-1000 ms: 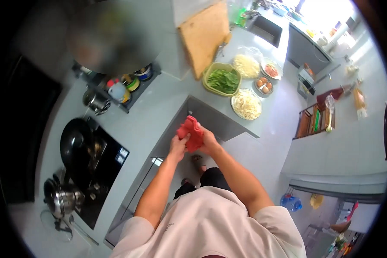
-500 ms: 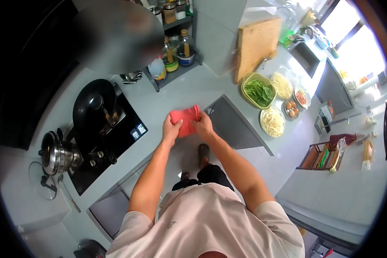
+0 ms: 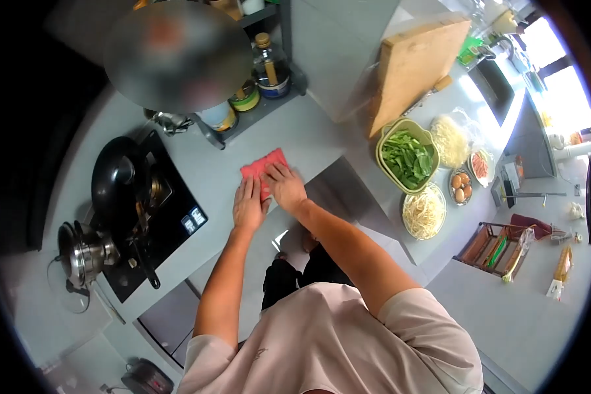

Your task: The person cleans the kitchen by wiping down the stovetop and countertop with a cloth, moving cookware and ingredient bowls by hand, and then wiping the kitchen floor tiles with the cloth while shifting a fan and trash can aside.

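A red cloth (image 3: 266, 163) lies on the grey countertop (image 3: 224, 163), close to its front edge. Both of my hands rest on it with fingers stretched out. My left hand (image 3: 248, 205) lies flat over the cloth's left part, its thumb towards the other hand. Beside it, my right hand (image 3: 285, 186) presses on the right part, fingers pointing up and left. Some of the cloth is hidden beneath my fingers.
To the left, a black wok (image 3: 115, 172) and a steel pot (image 3: 79, 253) stand by the black cooktop (image 3: 189, 197). At right are a basket of leafy greens (image 3: 407, 157), bean sprouts (image 3: 424, 211), eggs (image 3: 460, 187) and a cutting board (image 3: 414, 69). Bottles (image 3: 269, 69) fill a rack behind.
The cloth, held up between my two hands earlier, now lies on the countertop. My hands have let go of its edges and lie flat on top.
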Action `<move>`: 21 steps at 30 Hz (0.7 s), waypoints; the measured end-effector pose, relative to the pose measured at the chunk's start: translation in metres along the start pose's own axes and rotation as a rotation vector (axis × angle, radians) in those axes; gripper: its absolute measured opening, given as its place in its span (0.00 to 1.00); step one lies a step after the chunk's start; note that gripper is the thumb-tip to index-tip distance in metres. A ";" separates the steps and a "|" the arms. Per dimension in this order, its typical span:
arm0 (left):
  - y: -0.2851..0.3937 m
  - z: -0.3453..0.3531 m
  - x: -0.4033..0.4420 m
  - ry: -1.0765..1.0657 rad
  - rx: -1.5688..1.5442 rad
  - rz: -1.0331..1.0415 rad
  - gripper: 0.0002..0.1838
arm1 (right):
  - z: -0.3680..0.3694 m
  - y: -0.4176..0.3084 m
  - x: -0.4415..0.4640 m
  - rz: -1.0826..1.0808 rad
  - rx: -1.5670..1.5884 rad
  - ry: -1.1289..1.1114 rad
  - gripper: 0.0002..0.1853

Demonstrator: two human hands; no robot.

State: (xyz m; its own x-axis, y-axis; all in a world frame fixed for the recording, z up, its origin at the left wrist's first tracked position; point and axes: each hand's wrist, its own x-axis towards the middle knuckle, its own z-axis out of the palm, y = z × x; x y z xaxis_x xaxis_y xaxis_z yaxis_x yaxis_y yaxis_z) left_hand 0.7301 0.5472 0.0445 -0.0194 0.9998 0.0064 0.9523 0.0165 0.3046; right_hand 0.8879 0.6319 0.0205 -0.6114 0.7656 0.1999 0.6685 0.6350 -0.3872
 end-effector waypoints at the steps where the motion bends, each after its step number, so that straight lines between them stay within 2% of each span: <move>1: 0.007 0.003 -0.010 0.053 -0.043 0.005 0.34 | -0.008 -0.001 -0.011 -0.010 -0.006 0.008 0.23; 4: 0.027 0.014 -0.024 0.048 0.014 -0.008 0.27 | -0.012 0.000 -0.039 -0.043 -0.005 0.136 0.18; 5: 0.035 0.019 -0.028 0.131 0.003 0.028 0.21 | -0.012 0.002 -0.050 -0.027 -0.002 0.119 0.18; 7: 0.044 0.028 -0.035 0.114 -0.035 0.093 0.21 | -0.027 0.002 -0.073 0.019 -0.009 0.069 0.17; 10: 0.082 0.032 -0.046 0.003 -0.132 0.190 0.18 | -0.043 0.015 -0.126 0.221 0.111 -0.052 0.16; 11: 0.102 0.031 -0.050 -0.021 -0.178 0.217 0.17 | -0.044 0.025 -0.146 0.257 0.201 0.032 0.12; 13: 0.137 0.038 -0.054 0.021 -0.266 0.259 0.16 | -0.074 0.033 -0.181 0.379 0.306 0.167 0.11; 14: 0.151 0.043 -0.055 -0.018 -0.411 0.275 0.16 | -0.089 0.034 -0.197 0.429 0.367 0.234 0.11; 16: 0.190 0.034 -0.051 -0.099 -0.691 0.287 0.17 | -0.150 0.032 -0.222 0.568 0.414 0.232 0.10; 18: 0.226 0.021 -0.049 -0.104 -0.679 0.412 0.18 | -0.179 0.041 -0.252 0.608 0.371 0.359 0.12; 21: 0.284 0.011 -0.056 -0.154 -0.656 0.578 0.20 | -0.209 0.063 -0.312 0.594 0.299 0.407 0.12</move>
State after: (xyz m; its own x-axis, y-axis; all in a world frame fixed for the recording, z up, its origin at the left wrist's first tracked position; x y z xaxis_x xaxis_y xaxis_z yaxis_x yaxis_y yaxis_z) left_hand 1.0055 0.4957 0.1203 0.4970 0.8409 0.2144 0.4330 -0.4544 0.7785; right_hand 1.2097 0.4544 0.1219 0.0552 0.9830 0.1752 0.6576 0.0963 -0.7472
